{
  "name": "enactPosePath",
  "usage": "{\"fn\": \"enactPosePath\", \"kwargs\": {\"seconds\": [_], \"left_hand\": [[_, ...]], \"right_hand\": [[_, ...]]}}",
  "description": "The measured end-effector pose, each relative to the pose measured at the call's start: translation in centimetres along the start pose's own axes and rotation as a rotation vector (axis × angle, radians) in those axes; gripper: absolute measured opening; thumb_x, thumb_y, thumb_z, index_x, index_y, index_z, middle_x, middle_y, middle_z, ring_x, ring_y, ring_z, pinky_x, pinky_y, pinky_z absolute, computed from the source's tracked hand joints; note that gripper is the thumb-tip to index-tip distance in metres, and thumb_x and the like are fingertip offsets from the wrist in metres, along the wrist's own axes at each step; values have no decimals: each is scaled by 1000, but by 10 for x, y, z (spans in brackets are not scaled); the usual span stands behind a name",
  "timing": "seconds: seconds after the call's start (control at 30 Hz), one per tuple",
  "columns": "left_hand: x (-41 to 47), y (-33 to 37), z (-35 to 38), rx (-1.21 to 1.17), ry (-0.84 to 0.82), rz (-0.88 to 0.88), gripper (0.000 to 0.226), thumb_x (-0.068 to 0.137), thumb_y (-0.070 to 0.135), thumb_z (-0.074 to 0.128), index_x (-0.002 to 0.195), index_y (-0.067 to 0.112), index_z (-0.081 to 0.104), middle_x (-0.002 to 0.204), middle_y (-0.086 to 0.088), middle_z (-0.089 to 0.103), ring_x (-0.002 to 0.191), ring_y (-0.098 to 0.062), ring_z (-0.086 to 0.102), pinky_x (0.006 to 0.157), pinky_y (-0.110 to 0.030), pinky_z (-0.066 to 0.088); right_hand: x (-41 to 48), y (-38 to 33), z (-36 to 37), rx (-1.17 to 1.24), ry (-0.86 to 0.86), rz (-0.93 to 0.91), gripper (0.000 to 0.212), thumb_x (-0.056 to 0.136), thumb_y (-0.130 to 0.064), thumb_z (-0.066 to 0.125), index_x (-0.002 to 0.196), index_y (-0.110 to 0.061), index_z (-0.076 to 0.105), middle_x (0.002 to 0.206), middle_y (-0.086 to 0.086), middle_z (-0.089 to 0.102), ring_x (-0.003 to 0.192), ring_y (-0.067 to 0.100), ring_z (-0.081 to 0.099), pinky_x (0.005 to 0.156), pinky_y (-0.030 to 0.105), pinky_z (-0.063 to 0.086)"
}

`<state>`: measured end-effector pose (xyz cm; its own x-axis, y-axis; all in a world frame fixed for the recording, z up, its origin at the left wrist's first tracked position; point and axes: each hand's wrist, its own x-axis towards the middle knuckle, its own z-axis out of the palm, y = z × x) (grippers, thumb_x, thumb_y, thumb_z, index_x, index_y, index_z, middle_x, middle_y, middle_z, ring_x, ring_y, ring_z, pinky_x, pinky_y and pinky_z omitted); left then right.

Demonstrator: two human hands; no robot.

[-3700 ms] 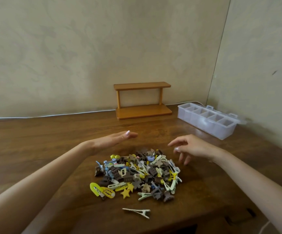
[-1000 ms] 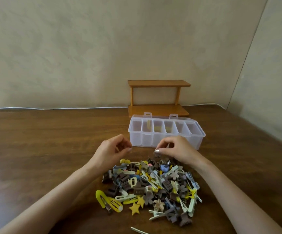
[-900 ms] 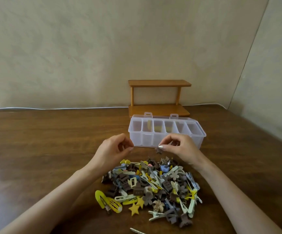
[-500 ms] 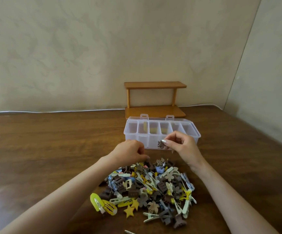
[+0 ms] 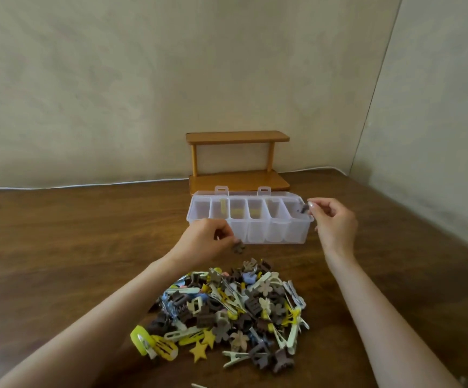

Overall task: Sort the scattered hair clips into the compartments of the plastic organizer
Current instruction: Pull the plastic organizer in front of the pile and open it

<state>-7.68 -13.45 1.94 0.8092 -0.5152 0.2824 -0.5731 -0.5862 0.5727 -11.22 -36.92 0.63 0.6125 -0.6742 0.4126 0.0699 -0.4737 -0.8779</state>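
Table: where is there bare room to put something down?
The table is bare left of the box and the left arm, and right of the right arm up to the wall. It is crowded in the middle: clip pile, left hand, right hand, box, shelf behind it.

I see a clear box (image 5: 258,236), an orange-brown shelf (image 5: 237,137), a brown table (image 5: 73,247) with wood lines, and brown, yellow, cream, blue clips (image 5: 227,312). The flower clip (image 5: 238,248) is brown, the corner clip (image 5: 303,210) dark.
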Motion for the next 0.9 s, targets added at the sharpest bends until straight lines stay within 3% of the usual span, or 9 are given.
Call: {"fn": "enactPosePath", "kwargs": {"seconds": [0.1, 0.23, 0.37, 0.43, 0.5, 0.6, 0.67, 0.77, 0.9], "left_hand": [[-2, 3, 2, -69, 30, 13, 10, 87, 24, 61, 84, 15, 64, 78, 6, 62, 72, -8, 54, 64, -15, 43], [-3, 8, 2, -138, 47, 8, 11, 88, 23, 60, 84, 15, 65, 79, 3, 64, 73, -10, 56, 65, -21, 47], [-4, 11, 1, -254, 24, -27, 13, 87, 26, 60, 84, 14, 66, 76, 3, 64, 69, -7, 56, 66, -21, 47], [-5, 14, 2, -349, 18, -54, 15, 88, 25, 59, 87, 11, 65, 73, 3, 65, 65, -4, 58, 65, -19, 48], [-5, 16, 2, -441, 16, -69, 14, 88, 23, 59, 89, 10, 65, 73, 3, 67, 65, -4, 61, 68, -21, 51], [-6, 19, 2, -489, 23, -55, 14, 87, 24, 60, 89, 11, 66, 75, -1, 69, 69, -9, 65, 70, -27, 54], [-7, 19, 3, -485, 32, -45, 13, 86, 24, 62, 87, 12, 66, 76, -2, 69, 69, -11, 64, 69, -28, 54], [-7, 20, 5, -495, 11, -33, 12, 87, 21, 60, 90, 11, 66, 78, 0, 70, 66, -2, 64, 62, -16, 51], [-7, 17, 5, -484, -2, -38, 13, 90, 20, 56, 95, 10, 63, 84, 1, 72, 74, -2, 65, 69, -17, 52]], "right_hand": [[1, 2, 2, -40, 35, -44, 18, 92, -18, 57, 108, -19, 65, 103, -5, 62, 93, 8, 56, 73, 19, 44], [2, 6, 4, -73, 9, 25, 20, 93, -18, 55, 111, -19, 64, 111, -2, 61, 96, 8, 52, 76, 20, 41], [-12, -9, 1, -46, 45, -278, 13, 91, -13, 57, 99, -18, 65, 101, -2, 62, 89, 10, 57, 69, 10, 42], [-24, -24, -1, 165, -235, -307, 9, 89, -16, 61, 93, -22, 64, 92, -5, 63, 83, 10, 59, 68, 14, 48], [-34, -33, 2, 218, -583, -277, 10, 84, -28, 66, 94, -24, 66, 87, -7, 65, 79, 12, 60, 69, 24, 50], [-42, -33, 8, 110, -774, -334, 27, 76, -43, 71, 97, -25, 68, 84, -9, 65, 75, 17, 60, 65, 31, 50], [-44, -31, 10, 133, -795, -334, 23, 77, -34, 73, 96, -21, 68, 81, -6, 65, 70, 16, 58, 62, 28, 47], [-42, -30, 9, 144, -760, -318, 15, 80, -16, 73, 95, -18, 68, 82, -5, 64, 71, 7, 57, 63, 21, 48], [-30, -28, 3, 158, -439, -236, 22, 82, -12, 69, 101, -20, 63, 94, -9, 65, 77, -2, 59, 64, 14, 49]]}}
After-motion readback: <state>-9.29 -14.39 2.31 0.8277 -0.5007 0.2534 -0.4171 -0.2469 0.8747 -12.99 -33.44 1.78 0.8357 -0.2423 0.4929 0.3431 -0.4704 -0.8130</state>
